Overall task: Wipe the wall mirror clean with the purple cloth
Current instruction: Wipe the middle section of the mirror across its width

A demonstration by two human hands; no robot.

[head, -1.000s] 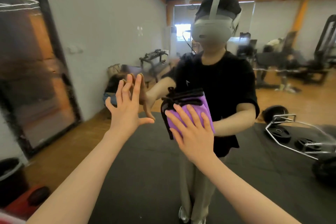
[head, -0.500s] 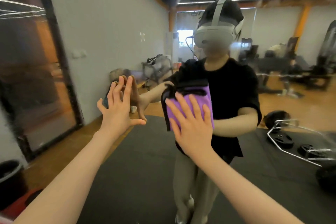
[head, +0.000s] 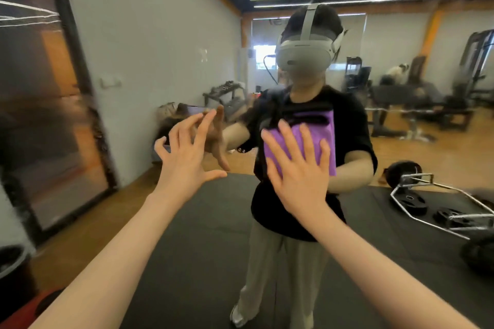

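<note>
Presently, right hand (head: 299, 176) is pressing flat, fingers spread, on the folded purple cloth (head: 318, 139) against the wall mirror (head: 267, 208); left hand (head: 184, 160) is touching glass, fingers splayed.

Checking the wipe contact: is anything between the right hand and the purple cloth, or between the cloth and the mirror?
Nothing visible: the right hand presses flat on the purple cloth, which lies against the wall mirror.

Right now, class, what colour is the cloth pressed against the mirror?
Purple; the cloth shows best in the head view, under the right hand.
</note>
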